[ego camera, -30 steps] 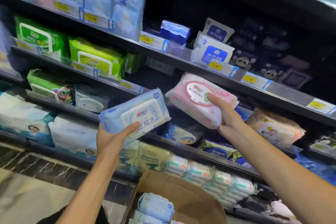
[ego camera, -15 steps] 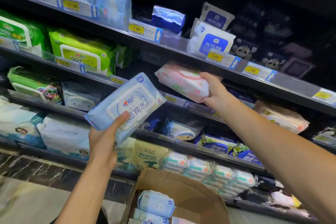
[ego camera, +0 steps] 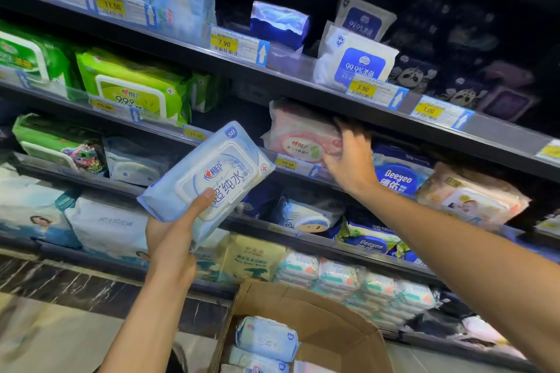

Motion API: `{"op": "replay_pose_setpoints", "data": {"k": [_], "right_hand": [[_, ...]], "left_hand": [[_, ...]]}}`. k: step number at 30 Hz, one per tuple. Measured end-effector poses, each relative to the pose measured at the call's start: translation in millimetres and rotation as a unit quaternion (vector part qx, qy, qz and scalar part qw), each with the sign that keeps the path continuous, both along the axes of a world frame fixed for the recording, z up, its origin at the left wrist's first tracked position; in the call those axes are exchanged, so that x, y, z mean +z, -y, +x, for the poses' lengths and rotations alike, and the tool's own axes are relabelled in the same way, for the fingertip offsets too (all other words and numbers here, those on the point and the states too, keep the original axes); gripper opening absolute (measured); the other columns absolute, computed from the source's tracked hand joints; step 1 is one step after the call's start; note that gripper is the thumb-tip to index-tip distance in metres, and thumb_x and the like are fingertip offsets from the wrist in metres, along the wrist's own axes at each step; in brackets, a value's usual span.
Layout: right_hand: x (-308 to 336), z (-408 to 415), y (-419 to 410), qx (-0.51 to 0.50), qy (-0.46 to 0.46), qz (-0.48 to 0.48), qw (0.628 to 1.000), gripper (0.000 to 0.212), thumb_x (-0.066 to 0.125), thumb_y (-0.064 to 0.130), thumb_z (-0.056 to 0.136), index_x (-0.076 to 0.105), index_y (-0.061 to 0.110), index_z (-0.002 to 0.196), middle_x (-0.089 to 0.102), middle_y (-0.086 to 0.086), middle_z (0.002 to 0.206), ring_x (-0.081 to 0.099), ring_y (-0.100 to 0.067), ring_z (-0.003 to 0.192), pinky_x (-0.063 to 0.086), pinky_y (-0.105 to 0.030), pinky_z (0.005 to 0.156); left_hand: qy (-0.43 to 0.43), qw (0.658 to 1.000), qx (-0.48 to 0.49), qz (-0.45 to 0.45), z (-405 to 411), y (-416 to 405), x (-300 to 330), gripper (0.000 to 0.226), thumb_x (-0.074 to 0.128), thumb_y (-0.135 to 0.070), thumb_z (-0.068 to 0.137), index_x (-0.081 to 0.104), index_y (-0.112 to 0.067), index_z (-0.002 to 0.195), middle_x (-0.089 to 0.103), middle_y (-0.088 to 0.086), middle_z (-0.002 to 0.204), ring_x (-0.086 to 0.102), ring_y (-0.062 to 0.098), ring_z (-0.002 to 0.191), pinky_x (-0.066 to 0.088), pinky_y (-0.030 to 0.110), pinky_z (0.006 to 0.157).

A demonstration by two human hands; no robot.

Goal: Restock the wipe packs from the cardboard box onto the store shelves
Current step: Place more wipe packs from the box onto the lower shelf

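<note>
Pink wipe pack (ego camera: 300, 135) sits on the shelf (ego camera: 357, 100) at frame center, and our right hand (ego camera: 348, 160) rests against its right end, fingers spread and loosely bent; we cannot tell whether they pinch it. At center left, our left hand (ego camera: 169, 239) holds a blue wipe pack (ego camera: 209, 174) marked 80, thumb across its lid, in front of the shelves. At the bottom center, the cardboard box (ego camera: 318, 321) stands open with more blue packs (ego camera: 266, 339) inside. A yellow 10.50 price tag (ego camera: 286, 164) lies just below the pink pack.
</note>
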State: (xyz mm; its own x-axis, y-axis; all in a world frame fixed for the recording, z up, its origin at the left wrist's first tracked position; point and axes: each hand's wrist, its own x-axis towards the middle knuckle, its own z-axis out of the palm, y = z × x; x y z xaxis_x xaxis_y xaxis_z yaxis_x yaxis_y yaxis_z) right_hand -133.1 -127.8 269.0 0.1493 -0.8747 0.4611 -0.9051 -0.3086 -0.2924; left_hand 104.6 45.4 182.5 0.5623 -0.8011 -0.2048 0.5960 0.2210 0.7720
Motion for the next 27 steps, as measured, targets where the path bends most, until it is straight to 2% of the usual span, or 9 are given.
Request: {"op": "replay_pose_setpoints", "data": {"k": [2, 4, 10, 13, 15, 18, 22, 25, 27], "right_hand": [[-4.0, 6.9, 2.0, 0.033, -0.134, -0.083, 0.987, 0.053, 0.07, 0.026, 0.087, 0.051, 0.015, 0.136, 0.057, -0.013, 0.125, 0.049, -0.036, 0.116, 0.035, -0.047, 0.103], [-5.9, 13.3, 6.9, 0.093, -0.197, -0.119, 0.969, 0.052, 0.07, 0.02, 0.086, 0.053, 0.013, 0.134, 0.061, -0.013, 0.122, 0.055, -0.039, 0.11, 0.041, -0.048, 0.095], [2.9, 5.1, 14.1, 0.06, -0.139, -0.05, 0.987, 0.051, 0.057, -0.001, 0.087, 0.053, 0.013, 0.136, 0.064, -0.021, 0.12, 0.058, -0.044, 0.109, 0.049, -0.046, 0.084], [7.5, -4.8, 13.9, 0.035, -0.112, 0.008, 0.993, 0.049, 0.054, 0.003, 0.092, 0.05, 0.013, 0.14, 0.063, -0.023, 0.122, 0.057, -0.043, 0.112, 0.047, -0.045, 0.092], [7.1, -3.3, 3.5, 0.081, -0.102, -0.025, 0.991, 0.044, 0.057, 0.012, 0.096, 0.049, 0.012, 0.139, 0.059, -0.016, 0.13, 0.053, -0.035, 0.12, 0.043, -0.042, 0.101], [-5.1, 8.9, -32.8, 0.24, 0.0, -0.07, 0.968, 0.047, 0.061, 0.016, 0.097, 0.049, 0.014, 0.141, 0.051, 0.001, 0.141, 0.045, -0.015, 0.133, 0.035, -0.031, 0.113], [-27.1, 31.1, -85.7, 0.295, 0.16, 0.171, 0.926, 0.09, 0.079, 0.032, 0.084, 0.024, 0.026, 0.155, 0.04, 0.017, 0.153, 0.039, 0.003, 0.138, 0.033, -0.015, 0.111], [-32.2, 40.5, -89.9, 0.311, 0.256, 0.276, 0.873, 0.102, 0.091, 0.025, 0.072, 0.028, 0.029, 0.152, 0.056, 0.013, 0.141, 0.055, -0.009, 0.129, 0.046, -0.038, 0.108], [-28.1, 44.1, -88.0, 0.294, 0.268, 0.262, 0.879, 0.094, 0.095, 0.025, 0.064, 0.043, 0.027, 0.142, 0.064, 0.009, 0.129, 0.061, -0.012, 0.121, 0.05, -0.044, 0.104]], "left_hand": [[0.003, 1.0, 0.002, -0.001, -1.2, -0.4, 0.2, 0.05, 0.082, -0.008, 0.075, 0.067, -0.017, 0.122, 0.076, -0.003, 0.109, 0.073, 0.013, 0.101, 0.057, 0.039, 0.093], [0.011, 1.0, 0.0, 0.001, -1.8, -0.3, -0.9, 0.05, 0.081, -0.008, 0.075, 0.067, -0.017, 0.122, 0.076, -0.003, 0.109, 0.072, 0.013, 0.101, 0.058, 0.038, 0.092], [0.052, 0.999, -0.012, -0.005, -2.5, 0.6, -6.2, 0.053, 0.082, -0.007, 0.074, 0.066, -0.014, 0.124, 0.076, 0.0, 0.112, 0.072, 0.014, 0.103, 0.059, 0.031, 0.085], [0.074, 0.997, -0.017, -0.012, -0.6, 0.9, -8.5, 0.061, 0.084, -0.008, 0.069, 0.064, -0.014, 0.127, 0.075, 0.0, 0.113, 0.072, 0.015, 0.104, 0.06, 0.028, 0.083], [0.083, 0.996, -0.023, -0.02, -1.0, 1.7, -9.0, 0.065, 0.085, -0.008, 0.066, 0.064, -0.015, 0.127, 0.076, 0.0, 0.112, 0.072, 0.016, 0.103, 0.06, 0.026, 0.078], [0.098, 0.994, -0.029, -0.025, -3.6, 4.6, -10.8, 0.071, 0.088, -0.008, 0.06, 0.063, -0.014, 0.126, 0.077, 0.0, 0.107, 0.073, 0.017, 0.1, 0.06, 0.025, 0.072], [0.144, 0.988, -0.054, -0.023, -3.5, 4.1, -11.2, 0.084, 0.096, -0.022, 0.047, 0.063, -0.016, 0.124, 0.075, 0.004, 0.111, 0.072, 0.022, 0.104, 0.058, 0.04, 0.088], [0.176, 0.981, -0.074, -0.036, -2.7, -0.9, -6.4, 0.088, 0.095, -0.022, 0.043, 0.062, -0.016, 0.124, 0.075, 0.005, 0.111, 0.072, 0.022, 0.103, 0.061, 0.037, 0.082], [0.211, 0.973, -0.077, -0.045, -1.9, -3.1, -1.7, 0.089, 0.096, -0.026, 0.041, 0.061, -0.018, 0.123, 0.075, 0.004, 0.112, 0.072, 0.021, 0.103, 0.06, 0.039, 0.083]]}}
